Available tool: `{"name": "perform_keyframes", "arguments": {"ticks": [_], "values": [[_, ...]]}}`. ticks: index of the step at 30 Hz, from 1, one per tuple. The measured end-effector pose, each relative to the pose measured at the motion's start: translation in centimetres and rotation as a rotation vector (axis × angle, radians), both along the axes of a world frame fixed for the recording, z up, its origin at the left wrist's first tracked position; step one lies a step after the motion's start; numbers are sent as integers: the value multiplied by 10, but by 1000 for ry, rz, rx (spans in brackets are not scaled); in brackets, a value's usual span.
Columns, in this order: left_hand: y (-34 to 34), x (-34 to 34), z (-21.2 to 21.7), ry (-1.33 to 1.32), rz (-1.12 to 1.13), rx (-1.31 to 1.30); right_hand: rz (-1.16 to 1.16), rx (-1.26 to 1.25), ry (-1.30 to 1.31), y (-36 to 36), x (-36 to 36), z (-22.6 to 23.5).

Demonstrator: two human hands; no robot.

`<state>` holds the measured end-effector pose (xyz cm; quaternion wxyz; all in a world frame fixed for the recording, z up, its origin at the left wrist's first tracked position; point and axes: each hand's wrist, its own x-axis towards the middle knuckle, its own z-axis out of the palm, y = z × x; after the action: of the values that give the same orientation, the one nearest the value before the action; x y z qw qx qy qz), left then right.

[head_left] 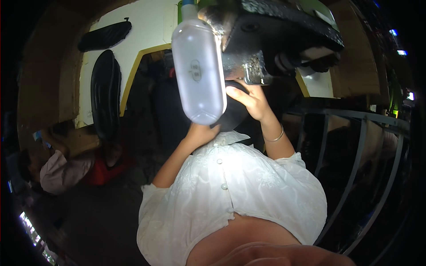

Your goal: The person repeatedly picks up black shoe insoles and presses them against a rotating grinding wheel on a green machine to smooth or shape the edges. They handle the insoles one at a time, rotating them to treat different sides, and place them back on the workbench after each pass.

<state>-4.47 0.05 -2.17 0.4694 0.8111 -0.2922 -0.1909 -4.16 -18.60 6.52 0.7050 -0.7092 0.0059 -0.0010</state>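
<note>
A translucent plastic bottle [199, 73] with a blue top end hangs close in front of me and covers part of the work. Beside it is a dark machine head [284, 33] with a shiny metal part. My right hand [253, 101], with a bangle at its wrist, reaches under the machine. Its thumb lies along a dark, curved piece [237, 113], and the other fingertips are hidden by the machine. Below the bottle, my left hand [203, 134] is at the near side of that piece; the bottle hides most of its fingers.
Two black, elongated, padded-looking pieces [105, 84] lie on the white tabletop [146, 22] to the left, which has a yellow edge. Cardboard [46, 84] borders it. At lower left sits another person [64, 170]. Grey metal rails [359, 146] stand at my right.
</note>
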Motion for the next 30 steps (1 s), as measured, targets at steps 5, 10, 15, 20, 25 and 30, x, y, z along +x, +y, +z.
{"name": "perform_keyframes", "arguments": {"ticks": [5, 10, 15, 20, 25, 30], "values": [[-44, 39, 64, 157, 156, -423, -28, 69, -149, -21, 3, -2], [-41, 45, 47, 291, 280, -421, 345, 45, 275, -48, -53, -53], [-13, 31, 52, 447, 325, -631, 157, 482, 469, -116, -120, -122], [14, 26, 51, 447, 241, -687, -281, 847, 76, -141, -86, -78], [43, 17, 59, 746, 273, -720, -312, 889, 7, -118, -28, -44], [73, 13, 40, 736, 513, -592, -222, 930, 80, -71, -1, -35]]}}
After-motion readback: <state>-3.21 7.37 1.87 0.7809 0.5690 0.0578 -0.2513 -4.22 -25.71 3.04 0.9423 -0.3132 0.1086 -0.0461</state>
